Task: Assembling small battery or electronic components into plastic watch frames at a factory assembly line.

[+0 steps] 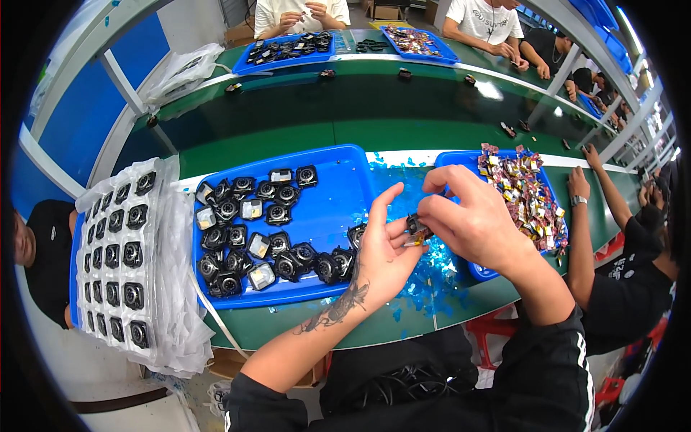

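Observation:
In front of me, my left hand (385,252) supports a small dark electronic part (415,226) with a yellow-and-silver piece at its lower side, gripped between its fingers. My right hand (471,216) pinches the same part from the other side, thumb and forefinger pressed together. The fingers partly hide its shape. Left of my hands is a blue tray (335,187) holding many black watch-like housings (286,265) with round centres, some showing a pale square face. A second blue tray (484,272) right of my hands is heaped with small flexible circuit parts (515,194) in pink, yellow and silver.
Blue film scraps (432,288) litter the green bench between the trays. Stacked clear plastic trays (108,252) with black housings stand at far left. Beyond runs a dark green conveyor (288,104) carrying a few small parts. Co-workers sit opposite and at right, one arm (579,216) near the right tray.

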{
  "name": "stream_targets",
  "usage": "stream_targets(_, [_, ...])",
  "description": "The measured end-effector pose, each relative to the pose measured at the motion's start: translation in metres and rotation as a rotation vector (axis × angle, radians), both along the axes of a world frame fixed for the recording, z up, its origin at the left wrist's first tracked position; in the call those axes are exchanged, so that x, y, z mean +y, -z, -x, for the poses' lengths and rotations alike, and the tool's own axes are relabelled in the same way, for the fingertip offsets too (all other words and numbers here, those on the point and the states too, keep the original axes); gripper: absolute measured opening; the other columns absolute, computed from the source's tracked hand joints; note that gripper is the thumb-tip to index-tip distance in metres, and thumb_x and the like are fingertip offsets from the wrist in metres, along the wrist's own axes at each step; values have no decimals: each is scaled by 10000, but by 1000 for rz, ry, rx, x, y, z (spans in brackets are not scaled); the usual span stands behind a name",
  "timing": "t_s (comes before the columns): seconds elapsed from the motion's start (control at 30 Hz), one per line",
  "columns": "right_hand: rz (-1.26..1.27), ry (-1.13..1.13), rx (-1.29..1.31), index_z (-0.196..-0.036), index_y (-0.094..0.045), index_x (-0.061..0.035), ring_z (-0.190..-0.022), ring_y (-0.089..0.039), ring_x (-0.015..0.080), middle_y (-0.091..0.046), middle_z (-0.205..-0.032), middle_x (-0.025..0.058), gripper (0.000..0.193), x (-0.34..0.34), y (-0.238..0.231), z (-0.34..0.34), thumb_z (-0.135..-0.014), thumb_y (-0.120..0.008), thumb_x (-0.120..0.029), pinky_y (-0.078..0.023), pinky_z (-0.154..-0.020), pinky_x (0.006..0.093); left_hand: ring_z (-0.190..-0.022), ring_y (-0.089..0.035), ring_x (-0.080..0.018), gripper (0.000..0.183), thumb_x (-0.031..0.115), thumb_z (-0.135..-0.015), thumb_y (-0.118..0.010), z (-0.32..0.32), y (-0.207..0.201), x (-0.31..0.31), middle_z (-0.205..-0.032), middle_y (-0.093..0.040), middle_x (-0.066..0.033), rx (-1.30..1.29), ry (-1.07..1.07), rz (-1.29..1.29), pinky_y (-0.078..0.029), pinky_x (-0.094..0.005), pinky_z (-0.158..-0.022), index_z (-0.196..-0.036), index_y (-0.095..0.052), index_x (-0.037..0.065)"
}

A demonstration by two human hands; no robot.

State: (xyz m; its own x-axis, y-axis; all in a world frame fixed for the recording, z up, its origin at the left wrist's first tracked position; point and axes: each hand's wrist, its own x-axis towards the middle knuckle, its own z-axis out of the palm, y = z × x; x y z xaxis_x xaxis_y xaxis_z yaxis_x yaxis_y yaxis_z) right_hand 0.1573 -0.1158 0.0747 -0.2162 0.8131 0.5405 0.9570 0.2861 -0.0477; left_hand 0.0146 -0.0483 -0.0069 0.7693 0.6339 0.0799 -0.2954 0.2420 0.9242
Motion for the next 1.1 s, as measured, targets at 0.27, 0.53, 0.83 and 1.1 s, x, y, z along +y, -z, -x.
stream_targets(0.27, [180,-174,-113,-744,-627,-67,-907,-594,246,-587,-1020,75,86,-7,-8,-22,-681,-671,-106,-492,-718,356,-1031,-661,-234,783,-93,-883,-536,1,-12,-1,-1181,-608,-210,75,108,48,-564,-328,-848,-1496,-116,152])
stream_targets(0.53, [209,-302,-128,-760,-673,-36,-962,-584,237,-605,-1041,88,144,-9,1,-34,-679,-664,-154,-480,-771,365,-1047,-656,-247,853,-139,-831,-527,2,-6,-3,-1190,-597,-228,68,183,4,-555,-344,-880,-1509,-96,148])
stream_targets(0.83, [87,-301,-130,-724,-622,-37,-906,-599,210,-619,-990,72,125,-13,10,-36,-678,-656,-148,-478,-727,343,-1115,-618,-228,822,-82,-863,-555,6,-9,-7,-1261,-564,-228,103,116,-234,-515,-312,-926,-1511,-87,111])
stream_targets(1.1, [-144,-86,390,-873,-595,-5,-631,-625,248,-614,-771,96,186,-28,22,-31,-723,-661,84,-508,-568,331,-1152,-596,-258,776,-69,-881,-569,5,-5,-6,-1308,-538,-255,-44,20,-195,-518,-341,-943,-1491,-116,90])
